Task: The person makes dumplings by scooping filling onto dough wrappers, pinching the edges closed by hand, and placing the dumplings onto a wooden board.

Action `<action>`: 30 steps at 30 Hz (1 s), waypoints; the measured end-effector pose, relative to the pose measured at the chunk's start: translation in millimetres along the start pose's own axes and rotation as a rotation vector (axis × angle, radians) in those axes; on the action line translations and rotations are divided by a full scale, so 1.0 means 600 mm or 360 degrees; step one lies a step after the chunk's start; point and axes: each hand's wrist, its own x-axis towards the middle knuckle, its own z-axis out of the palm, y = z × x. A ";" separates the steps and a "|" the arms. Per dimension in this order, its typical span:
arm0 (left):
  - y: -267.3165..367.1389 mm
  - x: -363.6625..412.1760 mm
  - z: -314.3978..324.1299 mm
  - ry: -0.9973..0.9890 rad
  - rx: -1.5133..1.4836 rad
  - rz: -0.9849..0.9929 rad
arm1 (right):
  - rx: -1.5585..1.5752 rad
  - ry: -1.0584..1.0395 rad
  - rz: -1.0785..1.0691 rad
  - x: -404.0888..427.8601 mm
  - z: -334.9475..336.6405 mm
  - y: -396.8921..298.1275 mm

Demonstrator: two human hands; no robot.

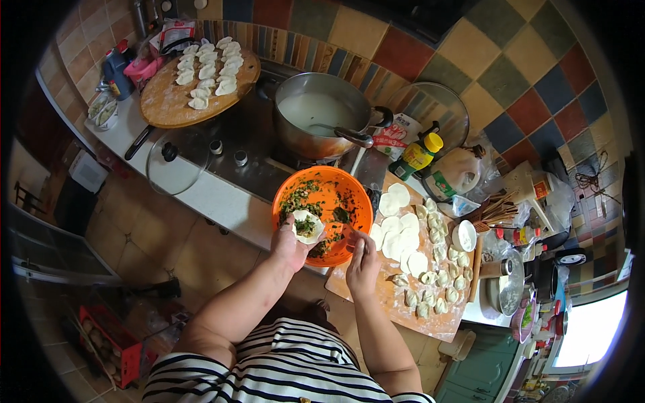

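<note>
My left hand (291,247) holds a round dumpling wrapper (316,232) over the near left part of an orange bowl (363,189). Chopped green filling (304,226) lies on the middle of that wrapper. In my right hand (364,264), at the bowl's right rim, is a spoon (341,215) whose dark, filling-smeared end is inside the bowl. More of the green mix clings to the bowl's floor and walls. Flat wrappers (398,239) overlap on a floured wooden board (383,297) to the right, beside several folded dumplings (427,297).
A steel pot (297,133) of cloudy liquid, with a ladle (352,136) across its rim, stands on the stove (252,133). A round board (161,108) carries more dumplings at the back left. A glass lid (176,171) overhangs the counter edge. Bottles (415,156) crowd the right.
</note>
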 end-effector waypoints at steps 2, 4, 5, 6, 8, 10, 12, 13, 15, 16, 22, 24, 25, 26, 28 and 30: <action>0.007 -0.005 -0.003 -0.0003 -0.0004 0.0015 | -0.0152 -0.0059 0.0192 0.017 0.009 0.026; 0.016 -0.016 0.001 0.0002 0.0014 0.0035 | 0.0016 -0.0114 0.0318 0.023 0.030 0.059; 0.019 -0.019 0.003 0.0003 0.0034 0.0051 | 0.0183 -0.0164 0.0443 0.025 0.039 0.072; 0.024 -0.020 -0.003 -0.0014 0.0036 0.0081 | 0.0347 -0.0209 0.0541 0.028 0.048 0.071; 0.032 -0.018 -0.010 -0.0004 0.0020 0.0113 | 0.0650 -0.0224 0.0753 0.031 0.054 0.067; 0.041 -0.017 -0.016 0.0013 -0.0036 0.0164 | 0.0954 -0.0245 0.0961 0.035 0.051 0.056; 0.045 -0.012 -0.024 0.0009 -0.0019 0.0166 | 0.1277 -0.0183 0.1125 0.041 0.031 0.053; 0.044 -0.008 -0.028 0.0002 0.0001 0.0163 | 0.1275 -0.0189 0.1124 0.041 0.021 0.051; 0.038 -0.002 -0.031 0.0018 0.0010 0.0143 | 0.1423 -0.0130 0.1161 0.041 0.001 0.044; 0.035 0.000 -0.031 0.0033 0.0025 0.0119 | 0.1447 -0.0122 0.1146 0.042 -0.007 0.038; 0.004 0.005 -0.009 0.0064 0.0020 0.0020 | 0.1006 -0.0134 0.0500 0.010 -0.030 -0.036; 0.006 -0.007 0.017 0.0016 0.0084 -0.0034 | 0.0352 -0.0242 -0.0167 -0.013 -0.034 -0.033; 0.007 -0.009 0.024 0.0013 0.0085 -0.0038 | -0.0069 -0.0320 -0.0779 -0.007 -0.036 -0.026; 0.006 -0.010 0.029 0.0038 0.0056 -0.0099 | -0.0259 -0.0411 -0.0875 -0.014 -0.040 -0.026; 0.000 -0.008 0.032 0.0045 0.0021 -0.0091 | -0.0447 -0.0501 -0.0973 -0.018 -0.041 -0.040; -0.004 -0.002 0.029 0.0033 0.0044 -0.0059 | -0.0408 -0.0354 -0.1084 -0.020 -0.043 -0.038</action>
